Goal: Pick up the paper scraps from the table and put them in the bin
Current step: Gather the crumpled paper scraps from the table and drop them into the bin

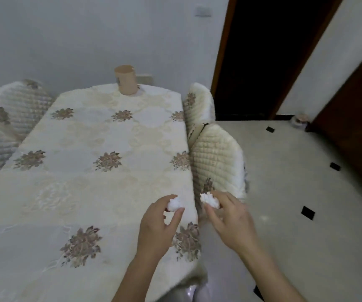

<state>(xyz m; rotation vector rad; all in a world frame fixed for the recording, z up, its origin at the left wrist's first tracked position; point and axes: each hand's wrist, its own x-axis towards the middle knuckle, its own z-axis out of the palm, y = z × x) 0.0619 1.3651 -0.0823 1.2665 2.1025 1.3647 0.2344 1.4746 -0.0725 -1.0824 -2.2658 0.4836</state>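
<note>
My left hand hovers over the table's right edge, its fingers shut on a crumpled white paper scrap. My right hand is just past the table edge, above the floor and next to a chair, pinching a second white paper scrap. The table wears a cream cloth with flower prints; no other scraps show on it. No bin is in sight.
A tan cylindrical container stands at the table's far end. Quilted chairs line the right side, and others stand on the left. Tiled floor spreads to the right toward a dark doorway.
</note>
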